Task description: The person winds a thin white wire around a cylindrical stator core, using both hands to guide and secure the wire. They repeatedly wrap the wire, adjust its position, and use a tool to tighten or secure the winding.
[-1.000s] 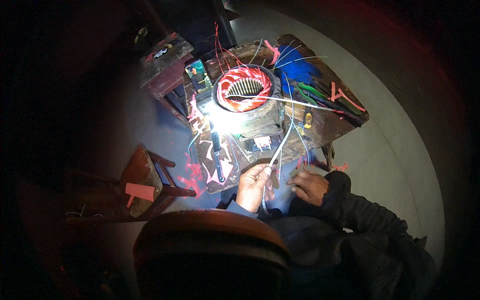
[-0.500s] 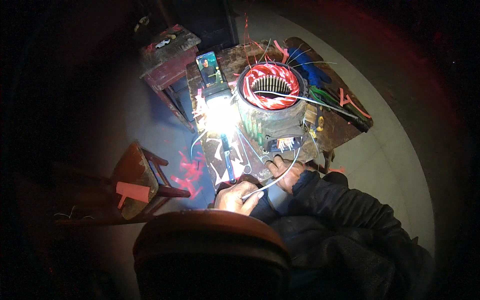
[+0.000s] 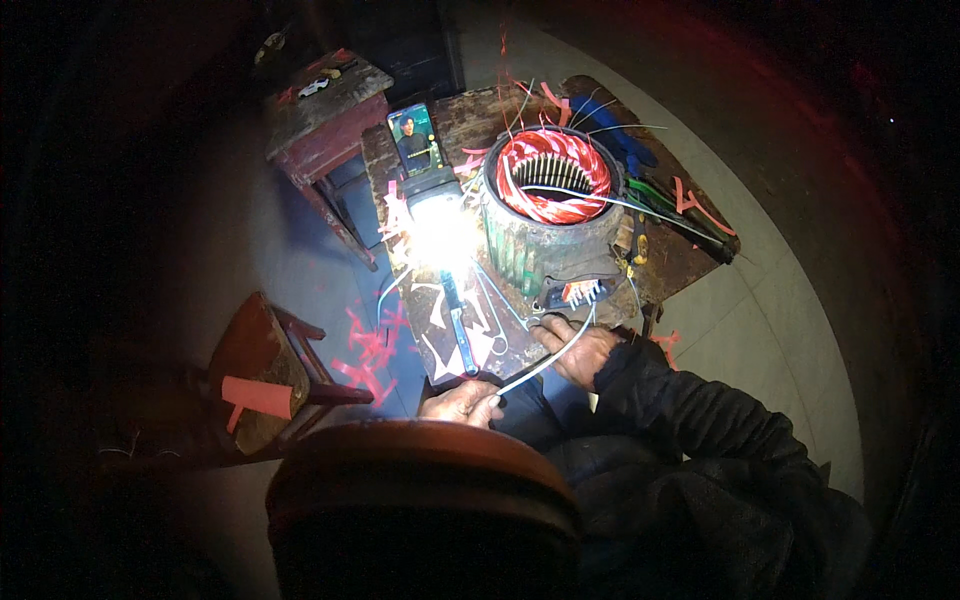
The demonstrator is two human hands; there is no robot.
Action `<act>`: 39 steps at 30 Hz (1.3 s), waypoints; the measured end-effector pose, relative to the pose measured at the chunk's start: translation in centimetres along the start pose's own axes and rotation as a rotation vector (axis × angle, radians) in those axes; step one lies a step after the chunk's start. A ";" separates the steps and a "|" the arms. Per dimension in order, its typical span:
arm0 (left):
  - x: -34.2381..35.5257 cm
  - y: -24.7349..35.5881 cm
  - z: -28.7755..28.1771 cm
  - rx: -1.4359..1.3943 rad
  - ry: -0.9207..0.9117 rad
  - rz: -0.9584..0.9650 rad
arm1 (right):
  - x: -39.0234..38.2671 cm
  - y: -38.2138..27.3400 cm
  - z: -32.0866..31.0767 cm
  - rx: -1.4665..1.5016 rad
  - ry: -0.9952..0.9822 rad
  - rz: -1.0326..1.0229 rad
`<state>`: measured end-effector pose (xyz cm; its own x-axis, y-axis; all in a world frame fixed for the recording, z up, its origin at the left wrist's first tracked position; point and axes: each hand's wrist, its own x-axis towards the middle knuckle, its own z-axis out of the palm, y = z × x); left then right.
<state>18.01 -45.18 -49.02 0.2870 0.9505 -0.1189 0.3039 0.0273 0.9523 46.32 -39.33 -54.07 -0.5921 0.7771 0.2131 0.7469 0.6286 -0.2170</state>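
Observation:
My left hand is closed around the free end of a white cord, low at the table's near edge. From there the cord curves up to the terminal block on the front of a worn green motor housing. Red-and-white wrapped windings ring the housing's slotted core. My right hand rests at the table edge below the terminal block, fingers stretched toward the metal loop of a thin tool; I see nothing held in it. A long blue-handled tool lies to its left.
A glaring lamp stands left of the motor, below a propped phone. Pliers with yellow-and-black handles lie on the right. A wooden stool and a small red table stand left. Pink scraps litter the floor.
My left hand has moved slightly down and left, drawing the cord straighter. The fingers of my right hand are more stretched out. The whole view has shifted a little.

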 end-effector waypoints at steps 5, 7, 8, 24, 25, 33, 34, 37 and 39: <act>1.0 1.4 0.6 -0.044 -0.011 -0.043 | 0.6 0.4 1.1 0.087 -0.143 0.026; 0.9 1.9 1.0 0.092 0.036 0.087 | 0.6 0.8 1.3 0.070 -0.229 -0.025; 0.9 2.0 1.1 0.077 0.001 0.045 | 0.4 0.9 1.3 0.021 -0.192 -0.099; 2.0 -2.2 3.5 -0.253 -0.077 -0.114 | 1.2 1.5 0.6 0.127 -0.207 -0.051; 1.8 -2.3 3.6 -0.260 -0.085 -0.123 | 1.2 1.6 0.8 0.140 -0.254 -0.028; 1.3 -1.2 3.8 -0.173 -0.072 -0.202 | 0.7 1.3 3.9 0.311 0.031 -0.045; 1.3 -0.9 3.9 -0.161 -0.100 -0.211 | 0.9 1.1 4.0 0.263 0.088 -0.085; 1.2 -0.4 3.9 -0.136 -0.150 -0.185 | 0.8 0.9 3.2 0.334 -0.250 0.067; 1.3 -0.3 3.9 -0.147 -0.156 -0.094 | 0.3 1.0 2.2 0.421 -0.244 0.062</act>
<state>21.89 -45.14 -50.56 0.4039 0.8826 -0.2404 0.2040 0.1693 0.9642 46.22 -38.40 -56.30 -0.6415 0.7665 -0.0309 0.6254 0.4993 -0.5996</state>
